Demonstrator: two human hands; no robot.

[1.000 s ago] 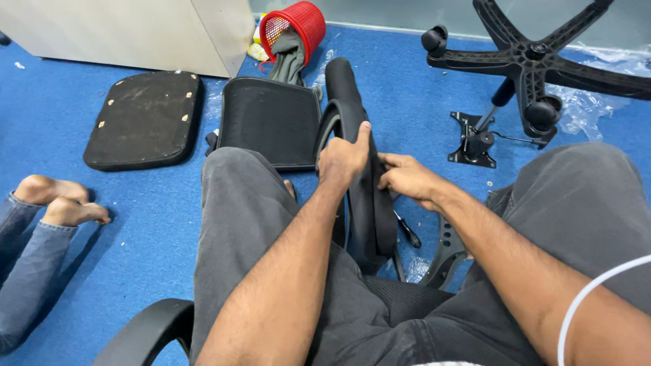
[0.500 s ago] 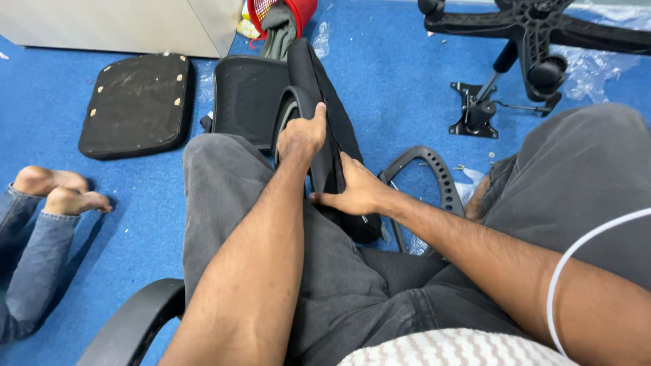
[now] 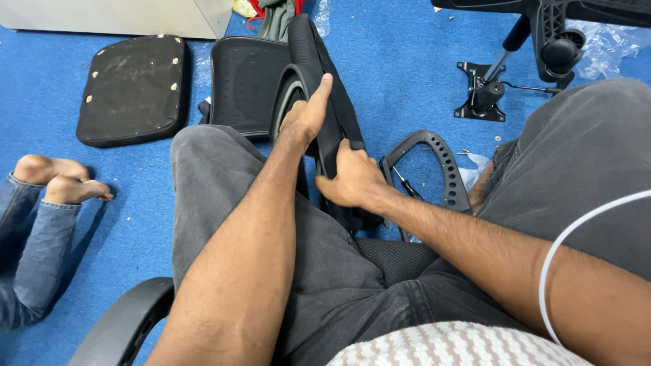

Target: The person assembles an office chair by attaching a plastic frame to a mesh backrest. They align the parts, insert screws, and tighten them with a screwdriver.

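Both hands, left hand (image 3: 306, 116) and right hand (image 3: 349, 179), grip a curved black mesh chair back (image 3: 324, 61).

The black chair backrest (image 3: 324, 81) stands on edge between the knees on blue carpet, tilted away, gripped at its rim.

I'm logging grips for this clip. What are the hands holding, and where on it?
Both hold the black chair backrest standing between the knees: left hand on its upper edge, right hand lower down on its side edge.
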